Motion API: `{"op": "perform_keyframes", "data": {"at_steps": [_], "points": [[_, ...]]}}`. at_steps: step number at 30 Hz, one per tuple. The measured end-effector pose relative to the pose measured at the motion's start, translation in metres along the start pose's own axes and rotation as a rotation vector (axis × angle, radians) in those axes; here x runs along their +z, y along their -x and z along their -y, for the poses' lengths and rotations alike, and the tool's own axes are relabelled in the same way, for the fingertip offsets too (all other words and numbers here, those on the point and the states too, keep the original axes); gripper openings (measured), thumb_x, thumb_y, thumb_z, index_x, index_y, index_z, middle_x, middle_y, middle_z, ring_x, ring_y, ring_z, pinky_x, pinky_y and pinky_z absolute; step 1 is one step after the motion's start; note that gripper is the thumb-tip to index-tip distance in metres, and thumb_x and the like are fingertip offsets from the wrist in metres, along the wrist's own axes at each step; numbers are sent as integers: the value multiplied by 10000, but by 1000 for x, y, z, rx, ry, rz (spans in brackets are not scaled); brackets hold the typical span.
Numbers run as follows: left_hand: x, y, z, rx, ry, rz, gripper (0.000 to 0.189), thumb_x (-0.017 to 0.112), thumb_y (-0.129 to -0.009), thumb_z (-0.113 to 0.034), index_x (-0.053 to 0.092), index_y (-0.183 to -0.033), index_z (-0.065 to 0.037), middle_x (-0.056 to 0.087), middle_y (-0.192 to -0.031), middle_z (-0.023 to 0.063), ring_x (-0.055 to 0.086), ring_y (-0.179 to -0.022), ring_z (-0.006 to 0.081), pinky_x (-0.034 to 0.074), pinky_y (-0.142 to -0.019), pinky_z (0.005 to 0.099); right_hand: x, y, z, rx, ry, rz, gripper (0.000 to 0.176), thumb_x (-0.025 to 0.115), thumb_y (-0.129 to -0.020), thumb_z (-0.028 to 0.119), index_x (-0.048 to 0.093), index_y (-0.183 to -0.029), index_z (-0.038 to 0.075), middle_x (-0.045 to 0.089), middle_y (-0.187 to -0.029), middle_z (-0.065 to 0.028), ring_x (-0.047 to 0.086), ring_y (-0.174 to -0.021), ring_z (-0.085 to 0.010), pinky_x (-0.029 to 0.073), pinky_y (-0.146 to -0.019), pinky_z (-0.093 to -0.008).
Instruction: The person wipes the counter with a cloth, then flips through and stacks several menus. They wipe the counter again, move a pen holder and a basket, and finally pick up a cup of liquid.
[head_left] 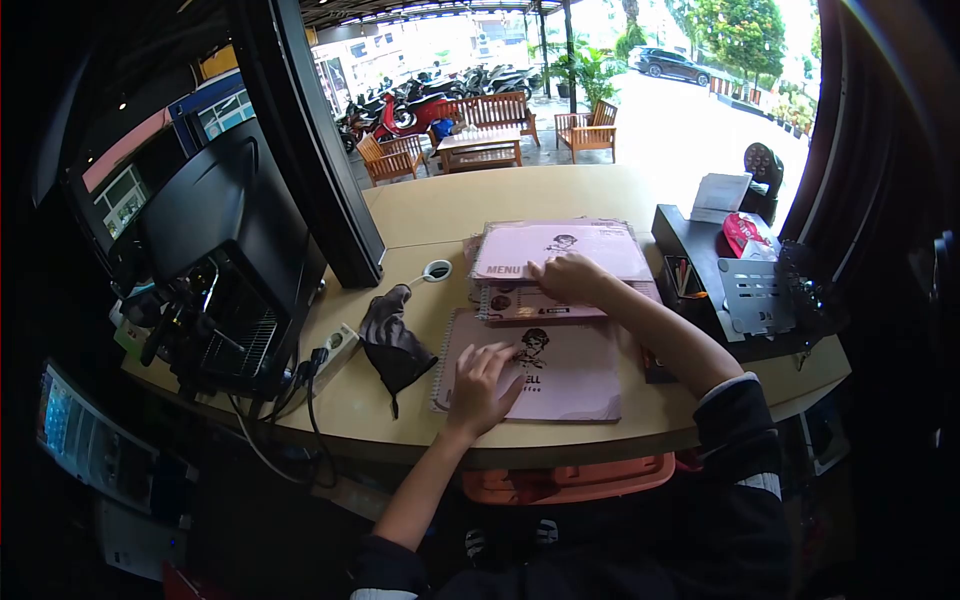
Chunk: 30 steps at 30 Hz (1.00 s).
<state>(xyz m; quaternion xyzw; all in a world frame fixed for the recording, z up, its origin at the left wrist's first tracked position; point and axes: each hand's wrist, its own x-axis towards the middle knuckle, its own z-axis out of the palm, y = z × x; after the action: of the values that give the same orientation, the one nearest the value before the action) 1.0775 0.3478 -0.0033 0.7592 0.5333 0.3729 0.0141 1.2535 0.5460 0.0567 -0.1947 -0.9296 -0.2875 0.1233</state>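
A spiral-bound pink menu book (pixel 575 375) with a drawn face on its cover lies near the front edge of the counter. My left hand (pixel 483 388) rests on its left part, fingers spread. Behind it is a stack of similar menus, the top one (pixel 510 245) marked "MENU". My right hand (pixel 570 278) is closed at the near edge of that top menu; its fingertips are partly hidden. Just under it, another pink menu (pixel 525 302) sticks out toward me.
A dark cloth (pixel 395 340) and a small white cup (pixel 437 270) lie left of the menus. Farther left are a power strip (pixel 335 358) with cables and a black coffee machine (pixel 225 250). A black organizer (pixel 690 265) stands at the right, near a black post (pixel 310 150).
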Motion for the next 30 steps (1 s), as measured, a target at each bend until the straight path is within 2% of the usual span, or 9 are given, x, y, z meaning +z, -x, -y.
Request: {"op": "perform_keyframes", "data": {"at_steps": [3,5,7,12,17,24,27,29,30], "points": [[20,-46,-15,164,-166,-13,607,692,-731,-301,463,-1254,-95,484,-1247,107,422,-1205,300,254,-1026,534,-11,-5,-20,85,14,-129,144,521,-814,128,504,-891,7,584,-645,-98,635,-553,-231,497,-462,-341],[38,-72,-16,205,-236,-24,672,704,-711,-276,418,-1294,-103,450,-1284,107,392,-1232,311,244,-1025,554,-49,-5,-38,123,48,-105,319,638,-730,152,466,-947,-5,600,-805,-113,653,-636,-240,530,-531,-339],[59,-94,-8,151,-468,49,782,713,-679,-239,333,-1351,-120,393,-1327,110,333,-1269,330,209,-1035,594,-62,-2,-49,213,41,-60,377,659,-714,129,442,-1000,13,595,-866,-112,657,-670,-262,532,-543,-349],[102,-136,25,-11,-702,119,582,494,-845,-105,321,-1395,-181,374,-1395,170,397,-1238,433,303,-980,627,-95,25,-55,370,-127,-259,459,644,-703,52,419,-1103,41,591,-940,-120,652,-713,-297,528,-562,-380],[115,-173,49,-116,-736,244,515,440,-896,-142,324,-1397,-182,356,-1410,166,383,-1251,421,281,-982,647,-117,45,-62,469,-178,-443,375,547,-752,13,449,-1113,52,615,-919,-123,641,-713,-321,518,-555,-409],[111,-212,78,-159,-735,280,652,544,-837,-145,270,-1424,-225,307,-1448,118,342,-1291,387,276,-1005,623,-147,68,-54,442,-167,-597,323,529,-763,-4,484,-1077,58,630,-917,-121,648,-735,-304,529,-556,-387],[80,-208,70,-73,-504,343,859,701,-651,-204,301,-1410,-164,348,-1411,178,368,-1263,407,297,-1033,552,-148,72,-39,449,-218,-601,326,516,-764,-19,491,-1080,55,633,-911,-117,649,-714,-298,532,-540,-378],[59,-200,86,-6,235,237,752,705,-679,-248,401,-1352,-108,461,-1304,226,451,-1205,368,342,-1032,482,-145,71,-27,436,-263,-594,326,511,-765,-24,492,-1081,54,633,-895,-113,650,-701,-294,530,-520,-369],[48,-187,77,-49,292,37,575,660,-781,-344,506,-1236,-28,567,-1160,224,541,-1108,315,391,-998,443,-145,69,-19,427,-251,-603,328,507,-766,-29,492,-1084,55,631,-874,-107,652,-692,-285,528,-506,-362]]}}
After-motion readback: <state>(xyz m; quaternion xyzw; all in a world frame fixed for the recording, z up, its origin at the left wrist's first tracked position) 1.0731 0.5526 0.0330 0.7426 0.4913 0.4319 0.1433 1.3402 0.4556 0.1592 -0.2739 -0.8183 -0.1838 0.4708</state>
